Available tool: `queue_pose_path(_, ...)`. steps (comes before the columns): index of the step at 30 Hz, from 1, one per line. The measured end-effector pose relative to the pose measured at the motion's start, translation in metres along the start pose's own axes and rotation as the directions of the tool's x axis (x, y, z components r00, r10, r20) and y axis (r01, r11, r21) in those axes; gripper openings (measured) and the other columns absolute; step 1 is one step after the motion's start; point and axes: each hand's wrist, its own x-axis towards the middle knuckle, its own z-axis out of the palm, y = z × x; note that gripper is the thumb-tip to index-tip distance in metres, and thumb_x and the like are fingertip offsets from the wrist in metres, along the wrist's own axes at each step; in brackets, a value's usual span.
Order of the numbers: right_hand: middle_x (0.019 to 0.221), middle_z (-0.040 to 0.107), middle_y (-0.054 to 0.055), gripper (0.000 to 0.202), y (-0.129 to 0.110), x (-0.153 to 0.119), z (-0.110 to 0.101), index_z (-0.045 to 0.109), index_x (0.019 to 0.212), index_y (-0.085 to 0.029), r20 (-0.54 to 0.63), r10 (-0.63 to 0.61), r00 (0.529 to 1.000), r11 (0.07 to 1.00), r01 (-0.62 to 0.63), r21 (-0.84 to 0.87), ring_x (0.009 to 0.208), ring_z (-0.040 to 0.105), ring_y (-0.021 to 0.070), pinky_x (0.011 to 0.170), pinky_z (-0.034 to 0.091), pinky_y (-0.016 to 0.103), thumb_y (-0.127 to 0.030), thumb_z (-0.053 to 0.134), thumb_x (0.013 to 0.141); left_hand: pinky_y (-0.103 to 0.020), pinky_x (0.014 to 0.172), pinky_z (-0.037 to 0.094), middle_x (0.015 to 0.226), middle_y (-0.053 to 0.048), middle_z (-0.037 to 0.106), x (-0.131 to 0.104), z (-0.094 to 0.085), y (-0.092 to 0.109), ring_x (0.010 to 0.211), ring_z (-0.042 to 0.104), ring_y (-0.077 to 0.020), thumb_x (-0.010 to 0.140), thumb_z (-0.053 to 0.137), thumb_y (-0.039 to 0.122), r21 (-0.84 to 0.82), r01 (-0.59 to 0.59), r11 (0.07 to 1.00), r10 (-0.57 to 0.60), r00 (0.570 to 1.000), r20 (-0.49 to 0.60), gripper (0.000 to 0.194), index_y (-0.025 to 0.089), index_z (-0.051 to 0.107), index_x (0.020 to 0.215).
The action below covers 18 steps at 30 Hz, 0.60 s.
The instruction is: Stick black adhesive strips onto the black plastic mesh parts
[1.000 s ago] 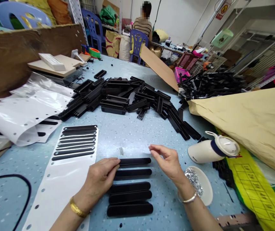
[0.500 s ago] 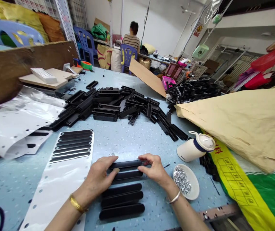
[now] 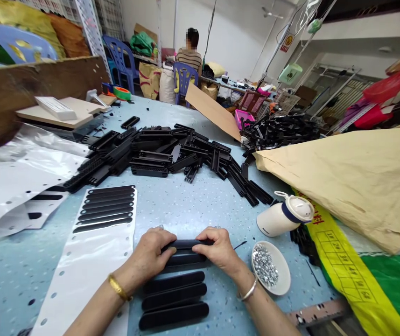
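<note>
My left hand point(image 3: 156, 252) and my right hand point(image 3: 217, 247) pinch the two ends of a long black plastic strip point(image 3: 186, 244), thumbs at its near side. Close below it lies another black strip point(image 3: 187, 259), partly under my fingers. Nearer to me, several black rounded strips point(image 3: 175, 293) lie in a row on the blue speckled table. Left of my left hand is a white backing sheet point(image 3: 77, 266) with thin black stickers point(image 3: 107, 205) at its far end. Beside my right forearm stands a white bowl point(image 3: 284, 268) of small shiny metal pieces point(image 3: 264, 265).
A pile of black plastic parts point(image 3: 150, 149) spreads across the middle of the table. A cream bottle point(image 3: 277, 218) lies tilted behind the bowl. Brown paper point(image 3: 354, 172) and a yellow-green sack point(image 3: 347, 266) cover the right side. A person point(image 3: 190, 53) sits at the back.
My fingers have closed inward on the far strip, my right hand shifting left along it. The view has tilted slightly.
</note>
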Motion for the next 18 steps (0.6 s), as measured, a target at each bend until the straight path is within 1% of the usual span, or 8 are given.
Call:
queue_pose_path(3, 0.06, 0.066, -0.002, 0.012, 0.001, 0.001, 0.001, 0.074, 0.065, -0.019, 0.026, 0.048, 0.998, 0.998, -0.049, 0.029, 0.057, 0.059, 0.0136, 0.055, 0.043, 0.024, -0.011, 0.08, 0.059, -0.033, 0.069, 0.048, 0.074, -0.006, 0.07, 0.0, -0.002, 0.0, 0.074, 0.063, -0.0229, 0.08, 0.053, 0.02, -0.008, 0.006, 1.0, -0.006, 0.999, 0.032, 0.019, 0.021, 0.072, 0.083)
queue_pose_path(8, 0.063, 0.068, -0.001, 0.013, 0.0, 0.004, 0.0, 0.075, 0.067, -0.019, 0.073, 0.121, 0.99, 0.992, -0.123, 0.023, 0.06, 0.062, 0.0154, 0.055, 0.045, 0.025, -0.015, 0.083, 0.057, -0.03, 0.068, 0.048, 0.075, -0.005, 0.069, 0.001, -0.001, -0.001, 0.074, 0.063, -0.0215, 0.081, 0.053, 0.021, -0.015, -0.006, 1.0, 0.006, 0.999, 0.034, 0.019, 0.022, 0.072, 0.084)
queue_pose_path(10, 0.07, 0.072, 0.001, 0.021, -0.004, 0.004, -0.009, 0.076, 0.078, -0.018, 0.098, 0.13, 0.987, 0.992, -0.129, -0.017, 0.066, 0.064, 0.0173, 0.059, 0.048, 0.025, -0.019, 0.084, 0.058, -0.03, 0.069, 0.048, 0.077, -0.005, 0.07, 0.001, -0.004, -0.002, 0.076, 0.063, -0.0217, 0.081, 0.052, 0.021, -0.004, -0.014, 1.0, 0.014, 0.999, 0.041, 0.019, 0.021, 0.072, 0.083)
queue_pose_path(13, 0.085, 0.072, 0.005, 0.021, -0.009, 0.001, -0.039, 0.074, 0.093, -0.017, 0.122, 0.027, 0.992, 0.974, 0.001, -0.225, 0.078, 0.065, 0.0187, 0.069, 0.05, 0.028, -0.019, 0.075, 0.073, -0.032, 0.072, 0.049, 0.077, -0.005, 0.071, -0.002, -0.013, -0.004, 0.077, 0.064, -0.0221, 0.081, 0.052, 0.02, 0.035, -0.001, 0.999, -0.002, 0.997, 0.079, 0.02, 0.022, 0.071, 0.084)
queue_pose_path(14, 0.087, 0.071, 0.005, 0.016, -0.009, -0.001, -0.052, 0.073, 0.092, -0.016, 0.145, -0.016, 0.989, 0.934, 0.066, -0.35, 0.082, 0.064, 0.0189, 0.073, 0.049, 0.029, -0.015, 0.068, 0.077, -0.033, 0.073, 0.049, 0.078, -0.004, 0.071, -0.004, -0.016, -0.004, 0.077, 0.064, -0.0222, 0.081, 0.051, 0.02, 0.05, 0.011, 0.999, -0.016, 0.995, 0.097, 0.02, 0.022, 0.071, 0.085)
queue_pose_path(15, 0.086, 0.07, 0.006, 0.016, -0.007, -0.004, -0.064, 0.072, 0.088, -0.016, 0.187, -0.03, 0.982, 0.863, 0.12, -0.49, 0.083, 0.062, 0.0194, 0.076, 0.047, 0.03, -0.008, 0.062, 0.078, -0.034, 0.075, 0.049, 0.079, -0.004, 0.071, -0.005, -0.02, -0.004, 0.077, 0.064, -0.0224, 0.081, 0.051, 0.019, 0.065, 0.025, 0.998, -0.032, 0.993, 0.114, 0.021, 0.022, 0.071, 0.086)
queue_pose_path(17, 0.081, 0.065, 0.007, 0.023, 0.001, -0.01, -0.085, 0.069, 0.076, -0.015, 0.279, 0.03, 0.96, 0.66, 0.191, -0.727, 0.082, 0.059, 0.0208, 0.077, 0.044, 0.032, 0.001, 0.053, 0.073, -0.036, 0.077, 0.049, 0.083, -0.005, 0.072, -0.008, -0.025, -0.003, 0.08, 0.065, -0.0234, 0.079, 0.052, 0.017, 0.091, 0.054, 0.994, -0.064, 0.991, 0.118, 0.022, 0.021, 0.07, 0.091)
queue_pose_path(18, 0.08, 0.063, 0.007, 0.025, 0.007, -0.012, -0.093, 0.067, 0.074, -0.015, 0.318, 0.064, 0.946, 0.562, 0.23, -0.794, 0.081, 0.057, 0.0213, 0.076, 0.042, 0.033, 0.003, 0.051, 0.07, -0.038, 0.079, 0.049, 0.086, -0.006, 0.072, -0.009, -0.025, -0.002, 0.081, 0.065, -0.0243, 0.078, 0.053, 0.017, 0.098, 0.059, 0.993, -0.069, 0.992, 0.102, 0.024, 0.02, 0.069, 0.095)
